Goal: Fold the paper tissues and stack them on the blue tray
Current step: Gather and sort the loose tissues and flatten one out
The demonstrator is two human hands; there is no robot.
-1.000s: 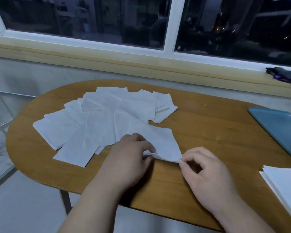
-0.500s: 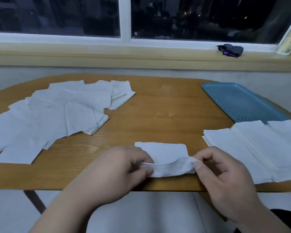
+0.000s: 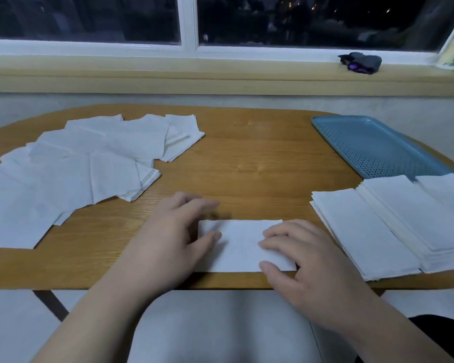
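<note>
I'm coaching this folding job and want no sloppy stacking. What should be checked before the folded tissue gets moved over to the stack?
1. Tissue folded flat: ok, it lies as a neat rectangle near the front edge of the table.
2. Grip for lifting: not ok, the left hand and right hand press it with flat fingers and pinch nothing.
3. Room on the blue tray: ok, its visible floor is bare.
4. Folded stack resting on the tray: cannot tell, it covers the tray's near end.
5. Stack edges squared: not ok, the layers are stepped.
6. Unfolded tissues left to do: ok, a pile lies on the left.
</note>
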